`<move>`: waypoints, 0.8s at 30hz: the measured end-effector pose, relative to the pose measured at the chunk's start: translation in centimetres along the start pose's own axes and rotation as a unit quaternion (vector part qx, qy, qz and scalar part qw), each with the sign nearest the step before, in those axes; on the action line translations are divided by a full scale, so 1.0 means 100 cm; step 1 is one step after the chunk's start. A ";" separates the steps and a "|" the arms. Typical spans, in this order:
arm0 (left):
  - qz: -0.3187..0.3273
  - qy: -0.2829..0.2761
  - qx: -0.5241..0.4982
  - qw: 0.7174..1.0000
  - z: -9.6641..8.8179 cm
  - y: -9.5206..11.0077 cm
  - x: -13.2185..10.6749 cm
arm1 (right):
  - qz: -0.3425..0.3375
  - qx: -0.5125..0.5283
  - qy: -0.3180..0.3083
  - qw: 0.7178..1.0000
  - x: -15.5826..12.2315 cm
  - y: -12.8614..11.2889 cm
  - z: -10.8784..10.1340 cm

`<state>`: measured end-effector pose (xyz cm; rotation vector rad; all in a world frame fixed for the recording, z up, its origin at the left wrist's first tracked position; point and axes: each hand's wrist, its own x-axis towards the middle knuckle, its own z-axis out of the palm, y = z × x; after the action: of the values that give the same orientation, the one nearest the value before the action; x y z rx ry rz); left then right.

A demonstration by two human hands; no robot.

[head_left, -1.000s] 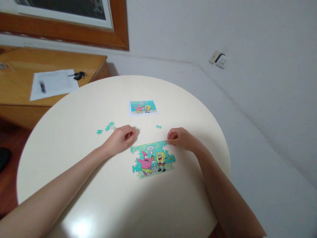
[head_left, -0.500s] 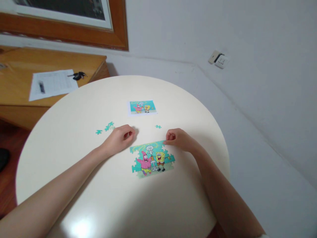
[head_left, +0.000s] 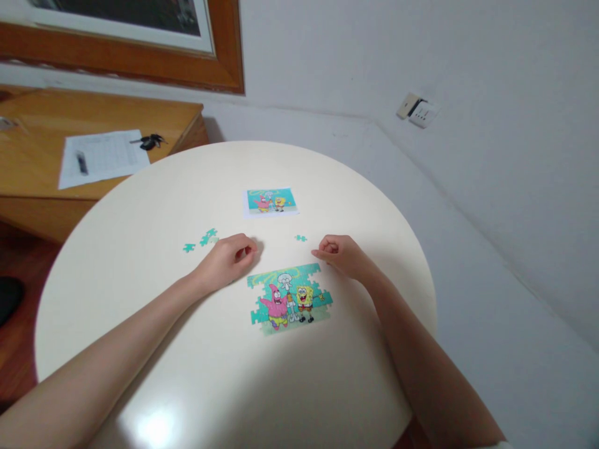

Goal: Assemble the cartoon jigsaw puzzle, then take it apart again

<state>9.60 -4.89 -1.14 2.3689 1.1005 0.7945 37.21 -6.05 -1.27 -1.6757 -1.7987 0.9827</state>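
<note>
A partly assembled cartoon jigsaw puzzle (head_left: 291, 305) lies on the round table, with gaps along its left and right edges. My left hand (head_left: 234, 255) rests just above its upper-left corner, fingers curled closed, with nothing visible in them. Beyond the puzzle's upper-right corner is my right hand (head_left: 339, 252), free of the puzzle. Its fingers are loosely bent and its thumb stands apart from them, with no piece showing. A small loose puzzle piece (head_left: 301, 237) lies left of this hand. More teal puzzle pieces (head_left: 208, 236) lie left of my left hand, beside a separate piece (head_left: 189, 247).
A printed reference picture (head_left: 271, 201) showing the same scene lies farther back on the white table (head_left: 163, 206). At the left stands a wooden cabinet (head_left: 140, 109) carrying a paper sheet (head_left: 103, 156) and keys (head_left: 150, 142). A wall (head_left: 491, 187) borders the right side.
My right hand has lifted off the puzzle's upper-right corner and moved slightly away and to the right. That corner is now uncovered. My left hand stays nearly in place.
</note>
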 end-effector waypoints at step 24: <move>0.238 -0.228 0.022 0.944 0.019 0.078 -0.028 | -0.035 0.018 0.167 0.985 0.004 -0.003 0.009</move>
<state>13.64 -12.03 1.02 2.7034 0.3656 0.3234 36.27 -5.78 -1.65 -1.6318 -1.5955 0.6541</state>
